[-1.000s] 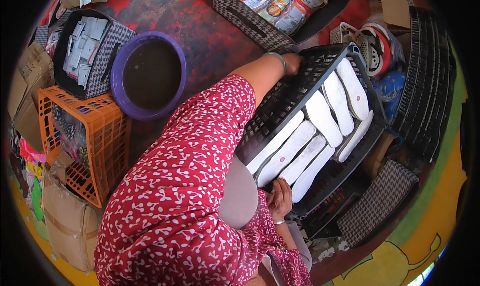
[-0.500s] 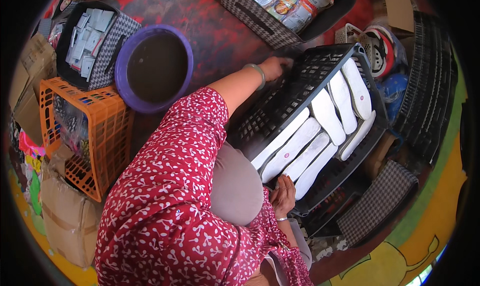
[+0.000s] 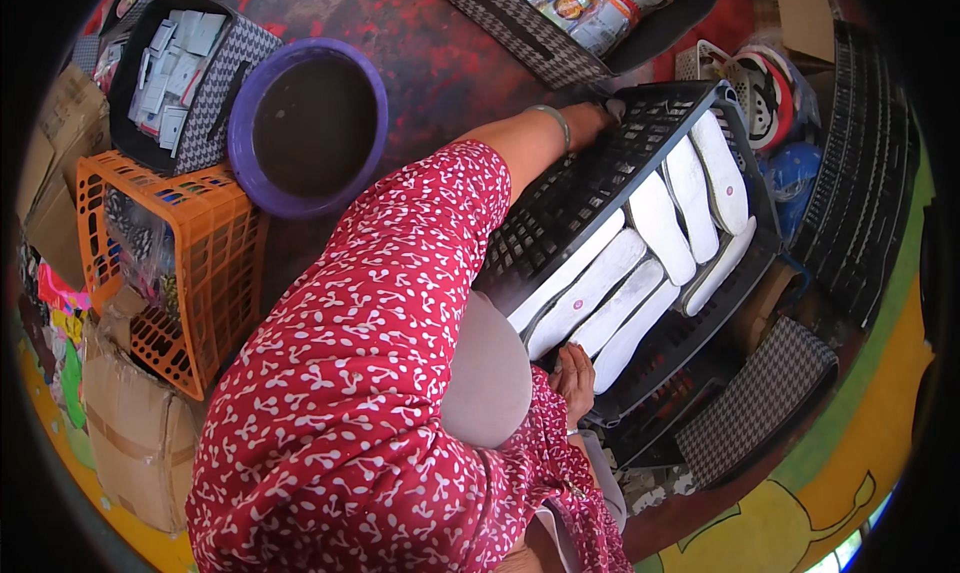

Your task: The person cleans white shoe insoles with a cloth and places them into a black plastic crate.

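Observation:
A black plastic basket lies tilted in front of me, packed with several long white shoe insoles, dark along their edges. They lie in two groups, and a few bear a small round pink mark. My left hand, with a bangle on the wrist, is at the far left corner of the basket; its fingers are mostly hidden. At the near ends of the insoles, my right hand has its fingers close together, tips against an insole end. What it grips, if anything, is hidden.
To the left stand a purple basin of dark water, an orange crate and a cardboard box. Houndstooth bins hold packets at the back. Another patterned bin and stacked black crates are on the right.
My left hand has moved right and slightly farther away, up to the basket's far corner. My right hand stays by the insole ends, and the basket is almost unmoved.

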`<state>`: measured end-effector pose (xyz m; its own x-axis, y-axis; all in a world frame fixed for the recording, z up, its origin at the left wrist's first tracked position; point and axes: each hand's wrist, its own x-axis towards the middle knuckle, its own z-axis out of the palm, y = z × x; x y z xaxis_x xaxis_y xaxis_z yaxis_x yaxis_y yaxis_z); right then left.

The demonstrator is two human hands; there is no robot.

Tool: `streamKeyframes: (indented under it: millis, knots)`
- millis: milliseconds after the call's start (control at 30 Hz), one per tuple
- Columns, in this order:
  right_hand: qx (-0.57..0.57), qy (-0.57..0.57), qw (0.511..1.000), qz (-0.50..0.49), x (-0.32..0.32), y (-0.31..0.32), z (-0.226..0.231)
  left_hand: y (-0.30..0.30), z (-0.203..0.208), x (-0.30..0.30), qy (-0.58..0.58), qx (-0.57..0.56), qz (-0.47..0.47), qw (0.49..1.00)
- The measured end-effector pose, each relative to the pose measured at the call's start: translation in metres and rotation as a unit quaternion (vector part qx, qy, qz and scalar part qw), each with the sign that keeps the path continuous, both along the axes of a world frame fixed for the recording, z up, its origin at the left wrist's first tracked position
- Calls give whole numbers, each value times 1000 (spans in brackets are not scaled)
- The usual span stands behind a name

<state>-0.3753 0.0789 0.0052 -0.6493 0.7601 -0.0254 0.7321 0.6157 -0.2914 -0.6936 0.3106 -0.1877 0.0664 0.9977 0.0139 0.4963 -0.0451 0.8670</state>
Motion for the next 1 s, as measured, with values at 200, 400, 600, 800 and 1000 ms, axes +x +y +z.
streamKeyframes:
  millis: [200, 400, 600, 800, 1000]
  knots:
    - [-14, 14, 1000, -1, -5, -7, 12, -26, -3, 16, -37, -106, 45, 993]
    - [-20, 24, 1000, -7, -12, -4, 13, -29, 0, 16, -96, -111, 32, 989]
    - [-18, 23, 1000, -4, -10, -1, 4, -5, 3, 7, -50, -98, 84, 990]
    - [-18, 15, 1000, -6, -4, -6, 7, -30, 22, 15, -261, -254, 78, 928]
    - [-27, 7, 1000, -8, -10, -20, 12, -100, -1, 28, -91, -111, -41, 989]
